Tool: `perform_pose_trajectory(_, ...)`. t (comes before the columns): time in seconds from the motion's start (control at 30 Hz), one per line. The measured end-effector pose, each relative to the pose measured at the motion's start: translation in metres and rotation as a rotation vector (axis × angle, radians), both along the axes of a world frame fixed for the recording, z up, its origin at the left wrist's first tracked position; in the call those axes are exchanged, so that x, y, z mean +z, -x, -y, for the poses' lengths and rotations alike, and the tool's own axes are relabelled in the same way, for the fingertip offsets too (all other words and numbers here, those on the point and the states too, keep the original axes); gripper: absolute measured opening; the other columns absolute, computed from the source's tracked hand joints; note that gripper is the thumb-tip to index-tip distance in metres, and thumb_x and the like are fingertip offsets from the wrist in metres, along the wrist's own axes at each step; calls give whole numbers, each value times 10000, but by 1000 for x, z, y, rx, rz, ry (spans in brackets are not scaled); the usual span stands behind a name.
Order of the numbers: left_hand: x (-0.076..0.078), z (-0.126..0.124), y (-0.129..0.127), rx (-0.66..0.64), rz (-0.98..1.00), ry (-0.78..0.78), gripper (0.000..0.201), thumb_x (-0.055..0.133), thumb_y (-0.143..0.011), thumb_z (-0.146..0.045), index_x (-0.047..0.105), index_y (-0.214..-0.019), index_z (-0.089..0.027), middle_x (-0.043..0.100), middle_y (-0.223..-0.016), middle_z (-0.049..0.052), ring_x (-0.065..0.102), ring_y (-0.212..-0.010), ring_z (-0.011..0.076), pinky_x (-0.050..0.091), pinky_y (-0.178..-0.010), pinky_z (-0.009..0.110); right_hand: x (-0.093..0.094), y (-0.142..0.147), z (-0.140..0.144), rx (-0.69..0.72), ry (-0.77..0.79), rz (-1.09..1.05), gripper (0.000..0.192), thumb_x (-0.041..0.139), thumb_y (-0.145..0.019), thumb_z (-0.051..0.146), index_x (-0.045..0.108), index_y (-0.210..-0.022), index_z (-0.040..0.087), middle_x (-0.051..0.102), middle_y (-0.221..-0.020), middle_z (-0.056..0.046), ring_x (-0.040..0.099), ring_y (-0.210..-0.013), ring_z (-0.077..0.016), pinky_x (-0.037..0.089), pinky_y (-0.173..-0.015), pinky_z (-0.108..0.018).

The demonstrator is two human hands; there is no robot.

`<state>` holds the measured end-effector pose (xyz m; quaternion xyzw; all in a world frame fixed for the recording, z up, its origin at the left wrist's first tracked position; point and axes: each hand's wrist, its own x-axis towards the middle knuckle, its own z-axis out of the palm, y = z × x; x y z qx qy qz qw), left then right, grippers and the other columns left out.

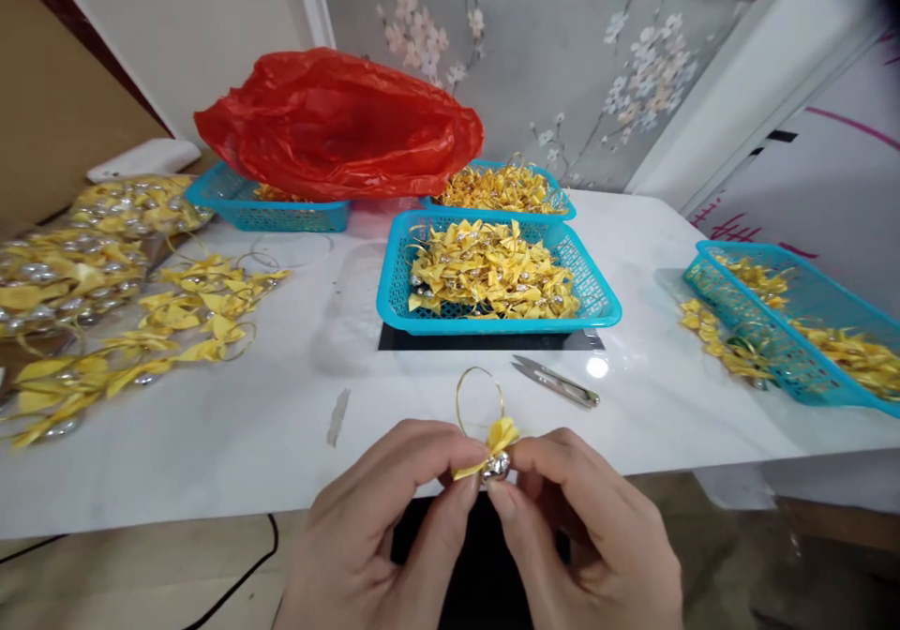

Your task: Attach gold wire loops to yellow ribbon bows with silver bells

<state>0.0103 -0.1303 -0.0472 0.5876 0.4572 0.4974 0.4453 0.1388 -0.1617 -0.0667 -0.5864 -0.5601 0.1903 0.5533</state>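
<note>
Between both hands, at the table's front edge, is a small silver bell with a yellow ribbon bow and a loop of gold cord standing up from it. My left hand is closed, its thumb and forefinger pinching the ribbon on the left side. My right hand is closed too, thumb and forefinger against the bell and bow from the right. Just beyond them lies a pair of thread snips. A blue basket heaped with similar yellow-ribboned bells stands behind the snips.
More blue baskets stand at the back left, back right and far right. A red plastic bag bulges over the back ones. Yellow-ribboned bells, some bagged, cover the left side. A tape scrap sticks to the white table.
</note>
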Motion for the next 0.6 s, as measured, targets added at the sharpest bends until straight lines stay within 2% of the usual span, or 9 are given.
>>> perform_pose_trajectory(0.13, 1, -2, 1, -5, -10, 5, 241, 693, -801, -119, 753, -854, -346, 731, -891, -27, 674, -817, 192, 546, -705, 240, 1, 3, 1, -1, 0, -41, 105, 609, -900, 159, 645, -909, 258, 507, -675, 43, 442, -519, -99, 358, -446, -230)
perform_pose_trajectory(0.27, 1, -2, 2, 28, -42, -31, 253, 690, -794, -118, 755, -861, -353, 746, -900, -29, 683, -828, 198, 544, -726, 245, 2, 2, 3, -73, -39, -19, 121, 599, -901, 132, 649, -941, 235, 519, -711, 18, 497, -543, -111, 416, -449, -231)
perform_pose_trajectory(0.4, 1, -2, 2, 36, -72, -59, 246, 691, -793, -119, 754, -876, -342, 752, -899, -16, 680, -812, 204, 536, -710, 256, 1, -1, 3, -84, -117, 186, 219, 666, -886, 185, 644, -1089, 266, 608, -766, 1, 514, -522, -121, 413, -404, -244)
perform_pose_trajectory(0.5, 2, -1, 2, 23, -79, -54, 247, 673, -809, -117, 751, -886, -339, 748, -885, -13, 680, -805, 201, 538, -718, 259, -1, -2, 1, -91, -185, 298, 193, 674, -877, 162, 653, -1032, 274, 681, -775, 10, 601, -550, -119, 477, -455, -241)
perform_pose_trajectory(0.6, 2, 0, 2, 35, -68, -53, 245, 670, -805, -120, 766, -873, -335, 750, -889, -4, 681, -812, 211, 539, -741, 274, -2, -1, -1, -96, -223, 299, 197, 650, -874, 98, 664, -984, 261, 711, -780, 9, 674, -608, -133, 541, -535, -243)
